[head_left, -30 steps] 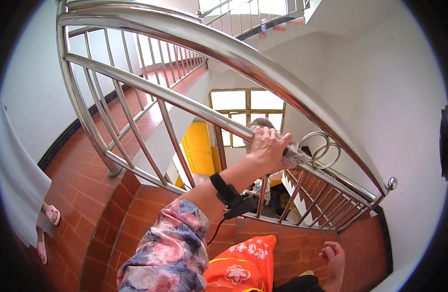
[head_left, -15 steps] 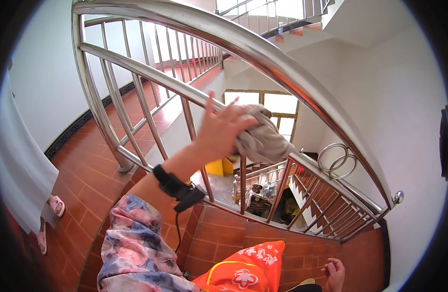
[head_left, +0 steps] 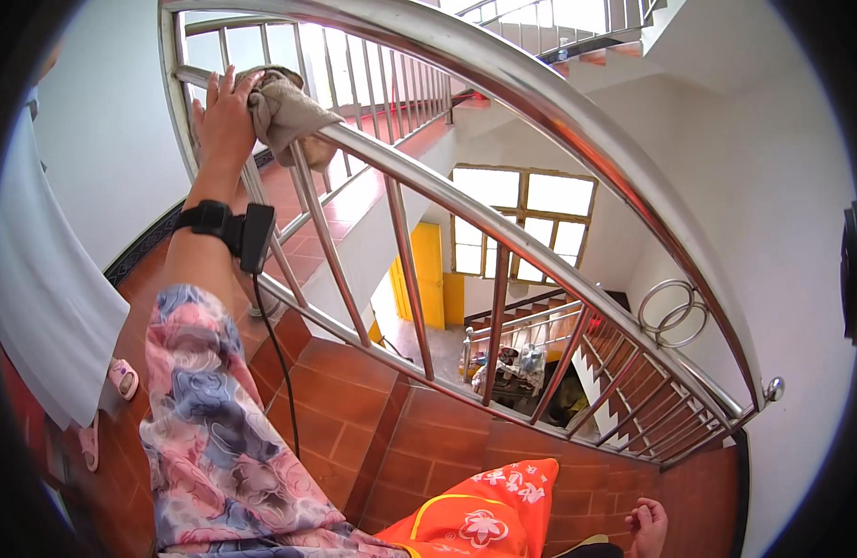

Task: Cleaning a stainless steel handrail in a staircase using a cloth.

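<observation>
1. A beige cloth (head_left: pixel 294 110) is held by the left hand (head_left: pixel 228 121) on the railing (head_left: pixel 559 102), over its middle bar (head_left: pixel 447 195), near its left post (head_left: pixel 174 102).
2. On the railing's near side, the right hand (head_left: pixel 648 524) is seen loosely curled; whether anything is held cannot be told.

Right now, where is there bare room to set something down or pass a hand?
Bare floor tiles lie between the railing and the orange garment; a hand could probably pass between the railing's uprights. Crowded: upper left, where the left hand and cloth sit against the middle rail.
</observation>
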The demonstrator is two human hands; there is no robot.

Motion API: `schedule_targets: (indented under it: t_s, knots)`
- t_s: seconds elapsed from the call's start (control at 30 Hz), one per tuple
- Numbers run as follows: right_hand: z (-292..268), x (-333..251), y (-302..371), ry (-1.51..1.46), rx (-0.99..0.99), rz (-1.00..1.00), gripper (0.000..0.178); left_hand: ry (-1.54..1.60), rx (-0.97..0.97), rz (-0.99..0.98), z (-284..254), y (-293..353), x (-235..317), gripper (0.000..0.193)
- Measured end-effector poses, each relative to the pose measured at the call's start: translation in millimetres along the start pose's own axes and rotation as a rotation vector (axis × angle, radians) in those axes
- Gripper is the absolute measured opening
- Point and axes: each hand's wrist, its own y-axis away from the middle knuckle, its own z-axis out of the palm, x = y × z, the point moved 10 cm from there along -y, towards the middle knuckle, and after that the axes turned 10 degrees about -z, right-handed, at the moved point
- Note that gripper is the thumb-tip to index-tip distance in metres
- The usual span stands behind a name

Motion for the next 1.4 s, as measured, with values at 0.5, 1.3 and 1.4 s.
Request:
schedule_targets:
  t_s: [0.5, 1.3, 1.4]
  knots:
    - [21, -16, 7, -0.042, -0.038, 0.022, 0.019, 1.532, -0.714, -0.547, 58, 94, 48, 0.101]
    - [18, 64, 31, -0.109, -0.011, 0.13, 0.02, 0.836, -0.953, -0.442, 145, 444, 102, 0.026]
    - [10, 87, 41, -0.029, -0.018, 0.149, 0.021, 0.836, -0.953, -0.473, 141, 436, 86, 0.026]
